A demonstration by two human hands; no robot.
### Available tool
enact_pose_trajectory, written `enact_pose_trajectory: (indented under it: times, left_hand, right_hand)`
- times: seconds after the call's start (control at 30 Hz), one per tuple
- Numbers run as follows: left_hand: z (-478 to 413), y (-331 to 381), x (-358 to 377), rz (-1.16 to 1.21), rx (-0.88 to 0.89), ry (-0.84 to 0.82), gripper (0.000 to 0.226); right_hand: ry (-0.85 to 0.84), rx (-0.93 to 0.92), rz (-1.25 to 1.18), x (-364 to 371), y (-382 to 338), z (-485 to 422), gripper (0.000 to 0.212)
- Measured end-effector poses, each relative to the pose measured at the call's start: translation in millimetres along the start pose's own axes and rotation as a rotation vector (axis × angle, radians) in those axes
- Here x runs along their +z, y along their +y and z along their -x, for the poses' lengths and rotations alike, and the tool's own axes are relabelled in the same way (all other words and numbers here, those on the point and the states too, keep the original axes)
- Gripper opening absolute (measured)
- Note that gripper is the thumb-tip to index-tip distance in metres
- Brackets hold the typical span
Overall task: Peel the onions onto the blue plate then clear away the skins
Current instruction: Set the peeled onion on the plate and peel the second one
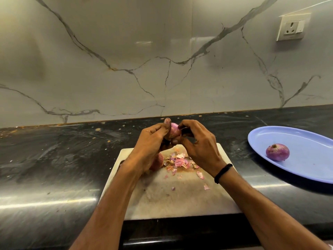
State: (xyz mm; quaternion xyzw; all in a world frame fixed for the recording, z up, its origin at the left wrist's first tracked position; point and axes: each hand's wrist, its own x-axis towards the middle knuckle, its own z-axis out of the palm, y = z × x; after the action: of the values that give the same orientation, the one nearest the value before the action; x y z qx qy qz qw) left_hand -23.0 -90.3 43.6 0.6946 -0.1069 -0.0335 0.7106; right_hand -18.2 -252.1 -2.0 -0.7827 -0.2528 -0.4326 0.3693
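My left hand [152, 141] grips a small pink onion [174, 130] above the far edge of the white cutting board [180, 199]. My right hand [196, 141] pinches at the onion's right side with thumb and fingertips. A pile of pink and brown onion skins [179, 162] lies on the board under my hands. Another onion [157, 162] rests on the board, partly hidden behind my left wrist. One peeled purple onion [277, 152] sits on the blue plate [310, 141] at the right.
The black countertop [54, 159] carries scattered crumbs and skin flecks near the marble backsplash. A wall socket [292, 27] is mounted at the upper right. The counter's front edge runs just below the board.
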Motion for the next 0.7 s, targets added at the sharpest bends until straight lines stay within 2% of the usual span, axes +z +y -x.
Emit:
enact_pose_trajectory:
  times: [0.37, 0.7]
  left_hand:
    - [-0.4, 1.7, 1.8, 0.119, -0.023, 0.033, 0.032]
    - [-0.8, 3.0, 0.7, 0.166, -0.019, 0.079, 0.021]
  right_hand:
    - [0.001, -0.018, 0.017, 2.6, 4.1, 1.5, 0.016]
    - [0.015, -0.034, 0.048, 5.2, 5.2, 1.4, 0.04]
